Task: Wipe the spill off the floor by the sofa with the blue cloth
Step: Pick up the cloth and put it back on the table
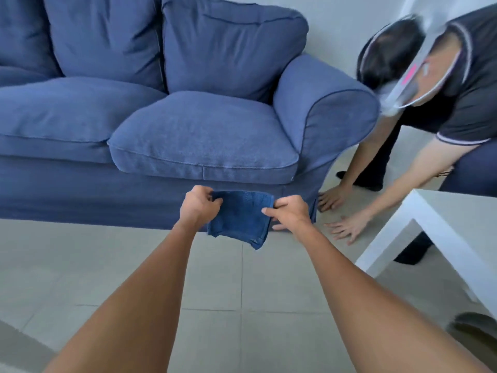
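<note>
I hold the blue cloth [238,219] stretched between both hands in front of the blue sofa [166,125], above the pale tiled floor [215,278]. My left hand [199,204] grips its upper left corner. My right hand [289,211] pinches its upper right edge. The cloth is folded and hangs down, with its lower corner drooping toward the floor. No spill shows clearly on the tiles in front of the sofa.
Another person [435,103] in a dark shirt crouches at the right, beside the sofa's armrest, with both hands on the floor [347,227]. A white low table [441,230] stands at the right. A grey rug corner [16,345] lies at the lower left.
</note>
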The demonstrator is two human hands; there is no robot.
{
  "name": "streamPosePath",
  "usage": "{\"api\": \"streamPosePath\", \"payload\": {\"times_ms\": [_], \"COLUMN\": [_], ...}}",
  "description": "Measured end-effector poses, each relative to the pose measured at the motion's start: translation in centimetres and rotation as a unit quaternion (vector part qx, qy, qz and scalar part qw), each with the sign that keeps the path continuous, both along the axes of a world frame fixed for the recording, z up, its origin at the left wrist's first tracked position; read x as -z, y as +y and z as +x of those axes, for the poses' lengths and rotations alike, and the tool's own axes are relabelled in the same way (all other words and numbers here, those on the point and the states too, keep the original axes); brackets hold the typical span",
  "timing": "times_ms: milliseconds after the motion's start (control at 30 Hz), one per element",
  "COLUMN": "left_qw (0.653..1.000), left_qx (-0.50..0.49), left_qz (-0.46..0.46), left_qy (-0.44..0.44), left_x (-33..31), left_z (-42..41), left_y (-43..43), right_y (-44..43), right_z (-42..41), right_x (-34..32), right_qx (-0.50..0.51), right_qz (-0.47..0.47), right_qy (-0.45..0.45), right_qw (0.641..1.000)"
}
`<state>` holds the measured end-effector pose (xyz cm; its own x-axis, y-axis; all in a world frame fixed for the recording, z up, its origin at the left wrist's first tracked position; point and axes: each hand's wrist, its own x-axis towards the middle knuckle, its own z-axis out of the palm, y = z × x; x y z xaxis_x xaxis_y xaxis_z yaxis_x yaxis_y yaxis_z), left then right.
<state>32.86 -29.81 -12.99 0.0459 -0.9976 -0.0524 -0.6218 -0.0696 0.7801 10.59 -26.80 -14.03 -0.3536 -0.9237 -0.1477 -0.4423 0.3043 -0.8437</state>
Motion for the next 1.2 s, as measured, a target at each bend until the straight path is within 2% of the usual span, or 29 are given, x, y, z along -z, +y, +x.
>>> {"api": "streamPosePath", "payload": {"times_ms": [233,433,633,767,933,1200], "left_qw": [0.993,0.973,0.909,0.864,0.834,0.805], "left_qx": [0.09,0.217,0.406,0.489,0.543,0.574], "left_qz": [-0.071,-0.078,-0.056,-0.072,-0.048,-0.141], "left_qy": [-0.013,-0.023,-0.074,-0.095,-0.082,-0.051], "left_x": [-8.5,-12.4,-15.9,-17.7,-18.1,-15.5], "left_z": [-7.4,-16.4,-24.6,-28.9,-34.5,-42.1], "left_y": [2.8,7.1,12.5,16.5,20.6,29.3], "right_y": [7.8,16.6,26.7,33.4,40.5,51.0], "right_z": [-7.9,-15.7,-20.6,-22.7,-24.0,-27.3], "right_x": [-10.4,-14.9,-16.6,-17.2,-17.4,-15.3], "right_qx": [0.024,0.075,0.17,0.211,0.248,0.322], "right_qz": [-0.036,-0.024,-0.004,0.002,0.006,0.044], "right_qy": [0.003,0.035,0.046,0.031,0.028,0.039], "right_qw": [0.999,0.996,0.984,0.977,0.968,0.945]}}
